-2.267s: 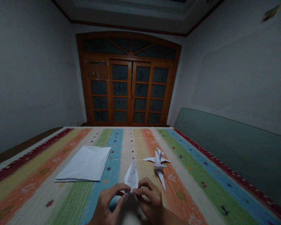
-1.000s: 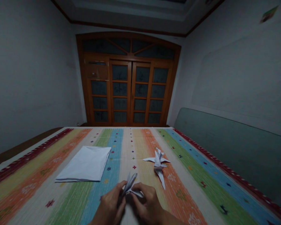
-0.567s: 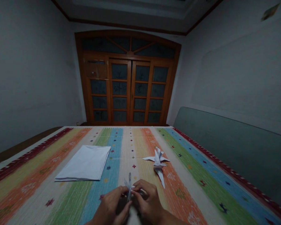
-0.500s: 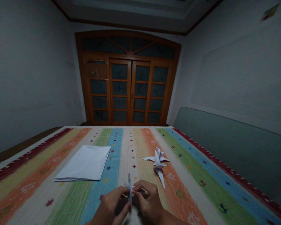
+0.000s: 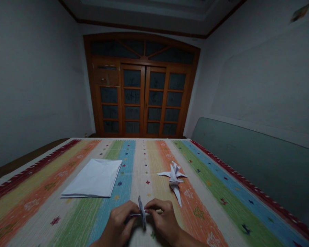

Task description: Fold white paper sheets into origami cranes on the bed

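Near the front of the table, a small folded white paper piece (image 5: 142, 212) is held up between my two hands, seen nearly edge-on. My left hand (image 5: 122, 219) pinches it from the left, thumb and index finger closed on a thin part. From the right, my right hand (image 5: 162, 218) grips it between thumb and fingertips. Its exact folds are too narrow to make out. Beyond my right hand lies a finished-looking white origami figure (image 5: 174, 176) with pointed limbs and a long tail-like point. A stack of white paper sheets (image 5: 94, 178) rests on the left.
A striped, patterned tablecloth (image 5: 134, 164) covers the table. Along the right side stands a pale green padded backrest (image 5: 247, 151). Wooden doors with glass panes (image 5: 144, 99) close off the far end, between plain walls.
The folded paper has tilted and come slightly lower and nearer. My left hand has shifted its fingers to a thin part at its left side; my right hand keeps a similar grip.
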Motion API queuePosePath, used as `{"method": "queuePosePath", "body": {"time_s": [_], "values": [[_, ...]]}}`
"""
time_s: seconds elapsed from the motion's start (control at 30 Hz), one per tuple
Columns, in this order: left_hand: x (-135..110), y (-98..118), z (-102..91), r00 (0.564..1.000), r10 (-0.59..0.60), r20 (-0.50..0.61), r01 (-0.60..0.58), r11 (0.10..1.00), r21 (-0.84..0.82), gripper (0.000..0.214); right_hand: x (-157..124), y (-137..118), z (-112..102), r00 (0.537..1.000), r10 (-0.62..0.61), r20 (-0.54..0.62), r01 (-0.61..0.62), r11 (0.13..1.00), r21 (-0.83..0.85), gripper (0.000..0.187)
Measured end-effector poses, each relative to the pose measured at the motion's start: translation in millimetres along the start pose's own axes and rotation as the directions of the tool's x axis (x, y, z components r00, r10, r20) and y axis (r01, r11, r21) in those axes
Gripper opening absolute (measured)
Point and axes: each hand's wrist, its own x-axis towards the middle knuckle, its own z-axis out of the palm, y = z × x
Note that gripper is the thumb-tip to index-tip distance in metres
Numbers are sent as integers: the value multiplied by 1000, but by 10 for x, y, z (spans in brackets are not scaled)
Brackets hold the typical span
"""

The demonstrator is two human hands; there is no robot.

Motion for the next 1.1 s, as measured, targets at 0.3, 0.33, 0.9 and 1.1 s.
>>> {"method": "queuePosePath", "body": {"time_s": [0.3, 0.33, 0.9, 1.1], "values": [[14, 80, -29, 999, -29, 29, 28, 999, 28, 15, 25, 57, -20, 1000, -5, 25, 3, 996, 89, 13], [14, 82, -33, 998, -32, 47, 30, 999, 25, 16, 21, 47, -25, 999, -34, 16, 32, 995, 94, 13], [13, 49, -24, 997, -6, 82, 5, 1000, 16, 26, 62, 170, 18, 966, 254, 46, -259, 955, 144, 15], [-21, 27, 16, 995, 57, 77, -60, 997, 40, 25, 73, 142, -22, 983, 178, 34, -181, 972, 149, 15]]}}
